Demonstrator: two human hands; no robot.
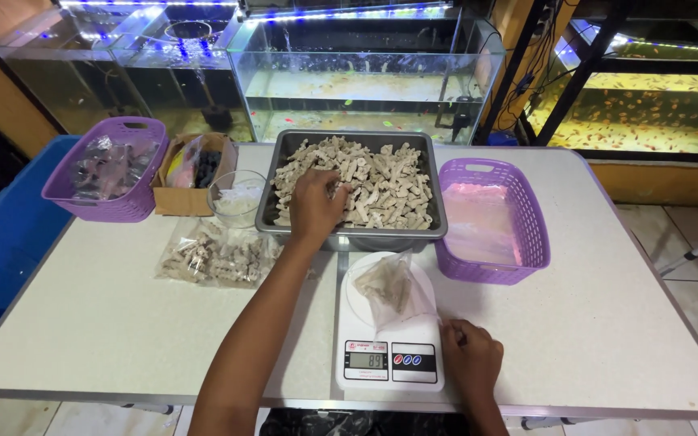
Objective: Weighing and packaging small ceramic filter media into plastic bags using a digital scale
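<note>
Head view: left hand [314, 206] grasping ceramic pieces [381, 182] in tray [438, 218]; right hand [472, 355] pinching bag [393, 292] on scale [389, 359].

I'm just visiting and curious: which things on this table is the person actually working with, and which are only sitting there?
In use: left hand in metal tray of ceramic pieces; right hand by kitchen scale bearing part-filled bag.

Lying about: filled bag, purple baskets, cardboard box, clear tub.
</note>
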